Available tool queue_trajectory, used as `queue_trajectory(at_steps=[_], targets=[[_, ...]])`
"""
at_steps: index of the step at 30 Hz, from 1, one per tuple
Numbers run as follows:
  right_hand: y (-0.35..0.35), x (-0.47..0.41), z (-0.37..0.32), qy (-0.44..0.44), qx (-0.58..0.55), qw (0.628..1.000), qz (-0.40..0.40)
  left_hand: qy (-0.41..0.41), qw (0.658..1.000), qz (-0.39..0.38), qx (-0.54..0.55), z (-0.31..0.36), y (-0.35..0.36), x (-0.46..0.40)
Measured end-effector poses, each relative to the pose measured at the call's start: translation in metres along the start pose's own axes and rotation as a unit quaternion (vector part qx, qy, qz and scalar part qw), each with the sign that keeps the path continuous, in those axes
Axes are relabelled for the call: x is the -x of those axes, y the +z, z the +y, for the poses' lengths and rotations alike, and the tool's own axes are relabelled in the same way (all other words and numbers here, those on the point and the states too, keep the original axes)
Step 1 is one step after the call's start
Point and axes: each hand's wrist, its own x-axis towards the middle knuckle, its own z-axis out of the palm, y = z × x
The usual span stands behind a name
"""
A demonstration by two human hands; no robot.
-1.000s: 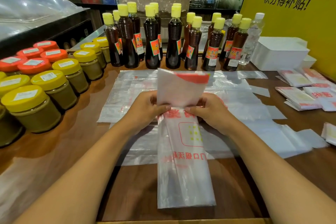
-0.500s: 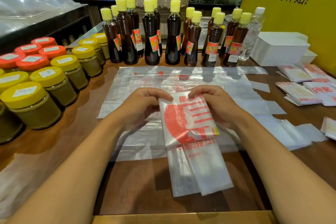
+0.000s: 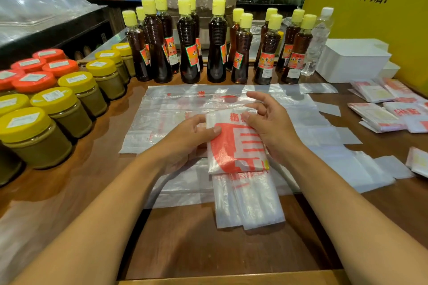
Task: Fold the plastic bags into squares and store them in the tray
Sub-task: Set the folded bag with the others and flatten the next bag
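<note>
Left hand (image 3: 187, 139) pinches the folded bag (image 3: 236, 146) at its left edge; right hand (image 3: 268, 122) rests on its right side, fingers loosely spread.

Dark sauce bottles (image 3: 216, 46) with yellow caps, yellow-lidded jars (image 3: 34, 136), red-lidded jars (image 3: 34, 81), wooden counter (image 3: 208, 245)
</note>
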Motion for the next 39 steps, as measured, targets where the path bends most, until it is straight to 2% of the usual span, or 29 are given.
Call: queue_trajectory(at_steps=[2,4,8,19,26,29,31,34,39], targets=[[-0.002,-0.001,-0.003,-0.012,-0.001,1.0,0.018,-0.019,0.998,-0.067,-0.013,-0.002,0.003,0.001],[-0.003,-0.002,-0.007,-0.006,-0.008,0.999,0.037,-0.019,0.995,-0.088,-0.041,-0.002,0.005,0.002],[-0.005,-0.002,-0.012,0.053,-0.08,0.994,0.057,0.036,0.993,-0.027,-0.11,0.001,0.008,0.004],[-0.015,-0.003,-0.016,0.106,-0.02,0.993,0.05,0.064,0.967,0.008,-0.247,0.002,0.003,0.004],[-0.013,-0.004,-0.017,0.051,0.025,0.995,0.087,0.094,0.975,0.056,-0.196,0.003,0.007,0.001],[-0.006,-0.001,-0.015,0.031,0.051,0.996,0.068,0.125,0.972,0.115,-0.162,0.005,0.01,-0.001],[-0.002,0.001,-0.015,0.022,0.057,0.997,0.044,0.118,0.974,0.148,-0.121,0.003,0.012,-0.002],[-0.002,0.001,-0.017,0.02,0.065,0.997,0.021,0.096,0.982,0.161,-0.03,-0.002,0.017,-0.004],[-0.004,-0.001,-0.014,0.037,0.045,0.998,0.007,0.092,0.981,0.173,-0.005,0.0,0.024,-0.003]])
